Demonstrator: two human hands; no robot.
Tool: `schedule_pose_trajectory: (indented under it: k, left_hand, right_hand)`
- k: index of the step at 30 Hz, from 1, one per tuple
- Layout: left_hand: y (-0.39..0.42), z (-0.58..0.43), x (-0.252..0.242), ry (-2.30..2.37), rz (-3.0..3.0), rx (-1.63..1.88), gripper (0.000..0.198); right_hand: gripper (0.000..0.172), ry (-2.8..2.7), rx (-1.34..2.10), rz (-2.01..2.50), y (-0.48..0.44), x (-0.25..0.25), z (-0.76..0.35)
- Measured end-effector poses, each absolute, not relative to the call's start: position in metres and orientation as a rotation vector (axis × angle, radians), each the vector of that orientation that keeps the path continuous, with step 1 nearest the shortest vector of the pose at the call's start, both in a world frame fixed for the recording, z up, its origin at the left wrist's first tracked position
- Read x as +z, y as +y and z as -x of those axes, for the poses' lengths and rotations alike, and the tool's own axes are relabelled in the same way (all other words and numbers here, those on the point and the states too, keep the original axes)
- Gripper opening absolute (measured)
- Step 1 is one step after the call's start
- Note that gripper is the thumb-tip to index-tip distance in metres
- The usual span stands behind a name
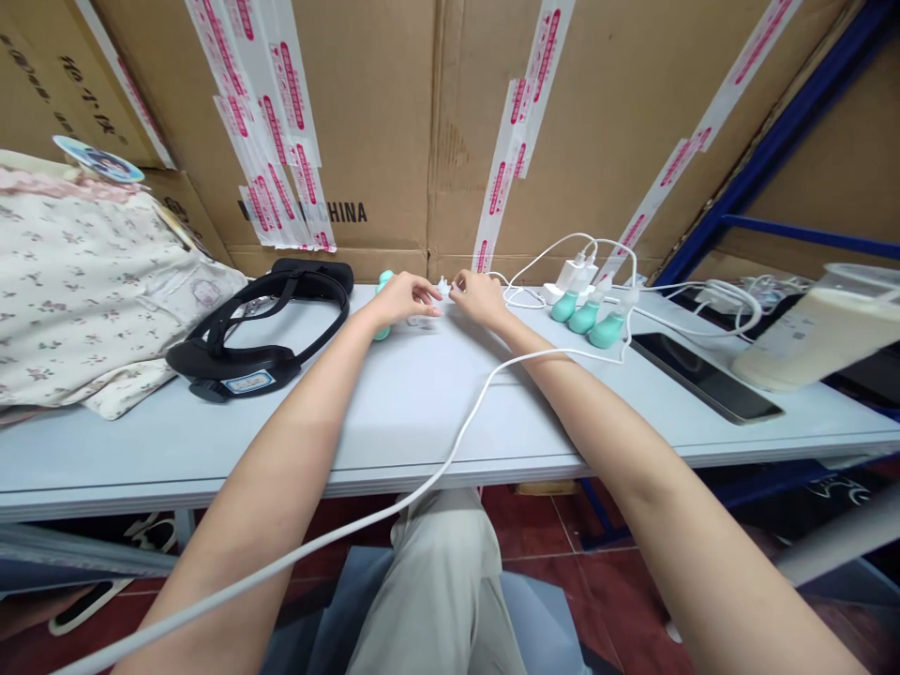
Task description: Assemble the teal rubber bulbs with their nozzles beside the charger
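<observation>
My left hand (pixel 408 298) hovers near the back of the table with its fingers bent but apart, nothing visible between them. Green rubber bulbs (pixel 382 279) lie partly hidden behind its wrist, and small clear pieces (pixel 424 322) are on the table beneath its fingers. My right hand (pixel 481 294) is just to the right, fingertips pinched together at a small whitish nozzle (pixel 442 287) between both hands. Farther right, several green bulbs with clear tips (pixel 585 317) lie in a group.
A black head strap (pixel 239 370) and a floral cloth bag (pixel 91 291) occupy the left. To the right are a white charger (pixel 577 272), a dark phone (pixel 707 377) and a tilted plastic cup (pixel 819 328). A white cable (pixel 464 427) crosses over my arms. Cardboard (pixel 386 122) walls the back.
</observation>
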State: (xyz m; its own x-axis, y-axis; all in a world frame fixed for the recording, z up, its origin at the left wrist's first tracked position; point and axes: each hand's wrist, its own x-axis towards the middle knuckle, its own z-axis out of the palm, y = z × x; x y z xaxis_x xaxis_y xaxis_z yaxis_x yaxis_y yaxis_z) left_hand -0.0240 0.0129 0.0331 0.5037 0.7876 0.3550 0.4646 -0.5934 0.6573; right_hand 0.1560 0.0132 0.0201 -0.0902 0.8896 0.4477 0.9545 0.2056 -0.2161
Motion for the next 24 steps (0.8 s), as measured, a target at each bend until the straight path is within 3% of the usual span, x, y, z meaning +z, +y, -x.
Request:
schedule_pose_trajectory:
  k: [5,14,20,24]
  left_hand:
    - [0.009,0.029,0.041,1.131,-2.195,1.080,0.033]
    - [0.019,0.040,0.034,1.140,-2.055,1.246,0.025]
    - [0.021,0.044,0.034,1.138,-2.007,1.275,0.024]
    - [0.022,0.044,0.033,1.127,-1.973,1.285,0.024]
  right_hand:
    - [0.026,-2.253,-0.515,1.630,0.008,0.015,-0.159]
    - [0.028,-1.877,-0.111,1.802,0.027,0.006,-0.157]
    - [0.025,-1.871,-0.151,1.847,0.032,-0.002,-0.154]
    - [0.034,-1.835,-0.250,1.787,0.024,0.000,-0.154]
